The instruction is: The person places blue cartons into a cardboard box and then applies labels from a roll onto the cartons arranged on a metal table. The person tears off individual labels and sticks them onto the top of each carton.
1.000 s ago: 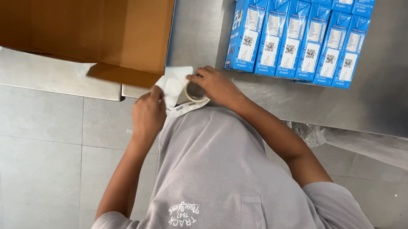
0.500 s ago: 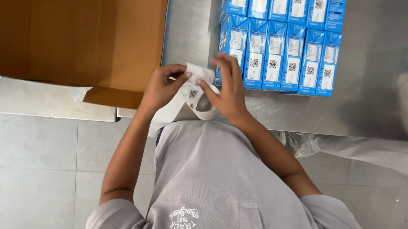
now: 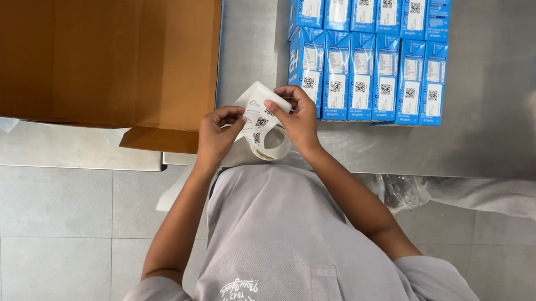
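Steel surface (image 3: pixel 504 109) fills the upper frame above a pale tiled floor (image 3: pixel 48 247). At upper left sits an open brown cardboard box (image 3: pixel 91 56), one flap hanging over the edge. Near centre, the left hand (image 3: pixel 215 135) pinches the edge of a white label strip (image 3: pixel 257 110), its grip narrow. Just right, the right hand (image 3: pixel 297 120) holds the strip's other edge and the label roll (image 3: pixel 272 142) below it. Upper right, blue cartons (image 3: pixel 371 49) stand in tight rows, touching.

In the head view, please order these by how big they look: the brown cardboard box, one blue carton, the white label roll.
1. brown cardboard box
2. one blue carton
3. white label roll, looking close to the carton; unsure.
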